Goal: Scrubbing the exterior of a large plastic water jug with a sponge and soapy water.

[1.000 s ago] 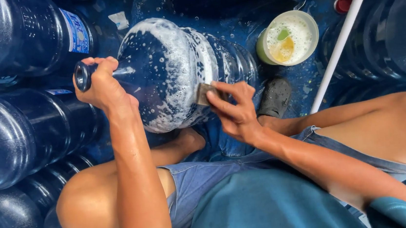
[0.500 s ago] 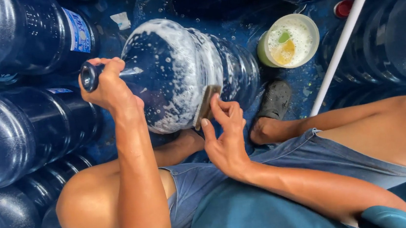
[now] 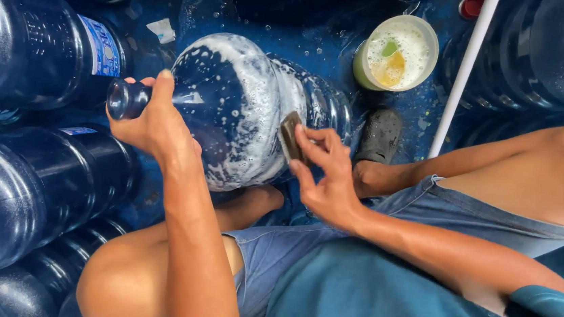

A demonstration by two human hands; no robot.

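Observation:
A large blue water jug [image 3: 243,107] lies on its side in front of me, its shoulder covered in white soap foam. My left hand [image 3: 153,122] grips the jug's neck at the left. My right hand [image 3: 324,175] presses a dark scrubbing pad [image 3: 289,136] flat against the foamy side of the jug. My bare knees spread to either side below, in blue denim shorts.
Several big blue jugs [image 3: 19,181] are stacked at the left, and more stand at the right [image 3: 544,40]. A pale green tub of soapy water [image 3: 396,53] sits at the back. A white pole [image 3: 470,53] slants down the right. A dark shoe [image 3: 378,135] rests beside the jug.
My right hand has slid the pad down and toward me along the jug's side. The left hand keeps its hold on the neck, and the jug has turned slightly.

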